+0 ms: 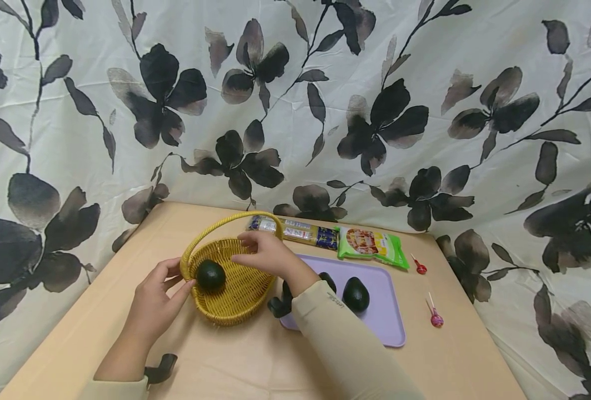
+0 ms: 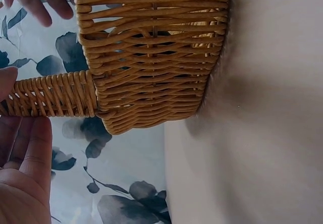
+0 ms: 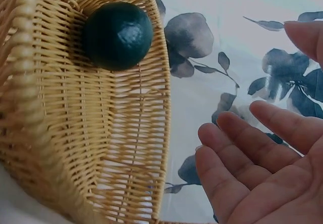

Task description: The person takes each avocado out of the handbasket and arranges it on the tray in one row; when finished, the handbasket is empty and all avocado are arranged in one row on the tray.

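A yellow wicker basket [image 1: 245,289] with an arched handle stands on the table, holding one dark green avocado [image 1: 210,276] at its left side. The left hand [image 1: 153,300] pinches the foot of the basket's handle [image 2: 55,95] between thumb and fingers. Over the basket's right part is the right hand [image 1: 268,255], with nothing in it. In the right wrist view its fingers [image 3: 229,176] are loosely bent, apart from the rim, and the avocado [image 3: 118,36] lies inside the basket. The right forearm partly hides a purple tray [image 1: 392,328] bearing dark avocados [image 1: 356,295].
Behind the tray lie a long clear-and-blue packet [image 1: 305,231] and a green food bag [image 1: 370,244]. Two lollipops, a red one [image 1: 421,268] and a pink one [image 1: 436,320], lie to the right. A floral cloth [image 1: 295,111] hangs behind the table.
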Available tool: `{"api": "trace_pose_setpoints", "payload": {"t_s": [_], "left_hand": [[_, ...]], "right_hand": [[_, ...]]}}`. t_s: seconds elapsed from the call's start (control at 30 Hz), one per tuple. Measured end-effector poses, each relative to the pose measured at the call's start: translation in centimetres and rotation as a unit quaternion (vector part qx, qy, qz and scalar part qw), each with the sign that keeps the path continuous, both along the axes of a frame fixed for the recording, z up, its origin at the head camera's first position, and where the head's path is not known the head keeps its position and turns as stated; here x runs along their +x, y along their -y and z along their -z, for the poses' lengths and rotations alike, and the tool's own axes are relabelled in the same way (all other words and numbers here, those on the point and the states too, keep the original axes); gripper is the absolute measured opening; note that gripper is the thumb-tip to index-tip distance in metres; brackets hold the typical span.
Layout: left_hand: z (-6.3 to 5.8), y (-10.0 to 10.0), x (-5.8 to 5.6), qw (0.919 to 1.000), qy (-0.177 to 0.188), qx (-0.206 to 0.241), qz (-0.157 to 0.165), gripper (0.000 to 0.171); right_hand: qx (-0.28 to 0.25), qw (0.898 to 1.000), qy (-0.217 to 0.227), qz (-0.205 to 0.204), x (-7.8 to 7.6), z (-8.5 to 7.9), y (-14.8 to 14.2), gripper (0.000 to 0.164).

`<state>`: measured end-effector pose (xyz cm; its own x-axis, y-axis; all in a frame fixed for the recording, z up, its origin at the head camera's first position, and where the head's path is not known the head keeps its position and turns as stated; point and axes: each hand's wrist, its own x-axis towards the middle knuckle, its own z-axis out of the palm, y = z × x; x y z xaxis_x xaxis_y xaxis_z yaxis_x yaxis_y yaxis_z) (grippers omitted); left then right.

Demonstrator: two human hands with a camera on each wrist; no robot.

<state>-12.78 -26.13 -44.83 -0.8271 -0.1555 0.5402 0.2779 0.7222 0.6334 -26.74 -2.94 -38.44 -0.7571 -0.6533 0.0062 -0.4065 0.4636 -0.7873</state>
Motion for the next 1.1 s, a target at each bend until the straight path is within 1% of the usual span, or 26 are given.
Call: {"api": "trace_pose_setpoints", "payload": {"t_s": [0.17, 0.33, 0.47, 0.67, 0.9, 1.1], "left_hand": [[0.1, 0.0, -0.1, 1.0000, 0.004, -0.001, -0.001, 0.056], [0.3, 0.1, -0.2, 1.0000, 0.000, -0.005, 0.000, 0.057], [0.4, 0.1, -0.2, 1.0000, -0.005, -0.007, 0.003, 0.057], [0.3, 0.0, -0.1, 0.9999, -0.002, -0.009, 0.005, 0.056], [0.2, -0.1, 0.0, 0.9999, 0.002, -0.007, 0.010, 0.056], [0.3, -0.1, 0.1, 0.9999, 0.004, -0.005, 0.010, 0.055]], "right_hand": [[0.011, 1.000, -0.003, 0.001, -0.1, 0.3, 1.3, 0.065], [0.024, 1.000, -0.010, -0.004, -0.1, 0.5, 2.5, 0.065], [0.032, 0.999, -0.009, -0.013, -0.1, 0.5, 3.2, 0.065], [0.045, 0.998, 0.000, -0.034, -0.2, 0.5, 4.1, 0.071], [0.051, 0.998, 0.023, -0.034, -0.7, 1.6, 4.9, 0.072], [0.065, 0.997, 0.034, -0.038, -0.7, 2.8, 5.6, 0.073]]}}
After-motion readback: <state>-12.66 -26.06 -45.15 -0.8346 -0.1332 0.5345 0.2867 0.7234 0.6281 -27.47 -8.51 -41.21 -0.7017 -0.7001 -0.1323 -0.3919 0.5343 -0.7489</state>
